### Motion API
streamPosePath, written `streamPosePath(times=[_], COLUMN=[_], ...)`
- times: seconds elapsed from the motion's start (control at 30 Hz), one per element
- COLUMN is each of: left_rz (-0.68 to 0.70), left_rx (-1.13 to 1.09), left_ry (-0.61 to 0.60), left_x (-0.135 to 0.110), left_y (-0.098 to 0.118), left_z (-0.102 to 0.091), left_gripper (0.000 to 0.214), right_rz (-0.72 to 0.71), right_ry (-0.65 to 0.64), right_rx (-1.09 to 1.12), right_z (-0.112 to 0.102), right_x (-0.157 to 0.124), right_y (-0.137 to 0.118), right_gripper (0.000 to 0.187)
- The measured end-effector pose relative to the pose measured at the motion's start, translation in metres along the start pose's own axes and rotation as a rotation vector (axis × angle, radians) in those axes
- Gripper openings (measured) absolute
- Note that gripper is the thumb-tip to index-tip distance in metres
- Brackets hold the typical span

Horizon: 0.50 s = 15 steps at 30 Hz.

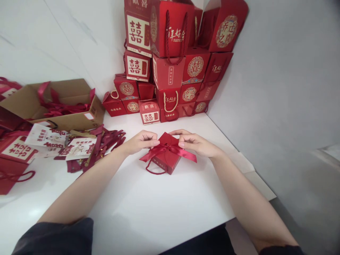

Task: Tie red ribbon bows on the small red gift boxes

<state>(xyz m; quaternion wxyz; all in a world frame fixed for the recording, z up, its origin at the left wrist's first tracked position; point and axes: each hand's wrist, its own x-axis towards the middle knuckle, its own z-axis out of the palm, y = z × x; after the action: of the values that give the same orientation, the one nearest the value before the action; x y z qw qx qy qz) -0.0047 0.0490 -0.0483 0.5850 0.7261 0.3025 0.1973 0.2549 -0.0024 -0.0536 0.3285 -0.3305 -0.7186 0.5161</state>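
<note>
Left hand and right hand both have fingers pinching the ribbon bow, one per side, probably keeping it centred on the red box lol.

Red box partly hidden under ribbon, upper boxes cropped

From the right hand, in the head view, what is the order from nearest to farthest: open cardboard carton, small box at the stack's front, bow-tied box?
1. Bow-tied box: just left of the right hand.
2. Small box: farther back, left.
3. Open cardboard carton: far left.
</note>
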Motion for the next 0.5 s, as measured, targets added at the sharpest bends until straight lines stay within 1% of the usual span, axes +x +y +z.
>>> streamPosePath(times=[0.1, 0.23, 0.37, 0.5], left_rz=[0.016, 0.042, 0.023, 0.0], left_rx=[-0.072, -0.13, -0.211, -0.251], left_ry=[0.014, 0.049, 0.057, 0.051], left_x=[0.001, 0.001, 0.001, 0.002], left_y=[-0.009, -0.015, -0.019, -0.021], left_z=[-0.001, -0.002, -0.001, 0.0], left_gripper=[0.042, 0.043, 0.042, 0.045], right_rz=[-0.018, -0.042, -0.061, -0.068], right_ry=[0.006, 0.003, 0.006, -0.007], right_rx=[0.028, 0.104, 0.125, 0.2], right_z=[0.001, 0.0, -0.001, 0.0], right_x=[0.001, 0.002, 0.004, 0.008], right_y=[0.003, 0.012, 0.02, 0.025], right_gripper=[0.032, 0.034, 0.037, 0.039])
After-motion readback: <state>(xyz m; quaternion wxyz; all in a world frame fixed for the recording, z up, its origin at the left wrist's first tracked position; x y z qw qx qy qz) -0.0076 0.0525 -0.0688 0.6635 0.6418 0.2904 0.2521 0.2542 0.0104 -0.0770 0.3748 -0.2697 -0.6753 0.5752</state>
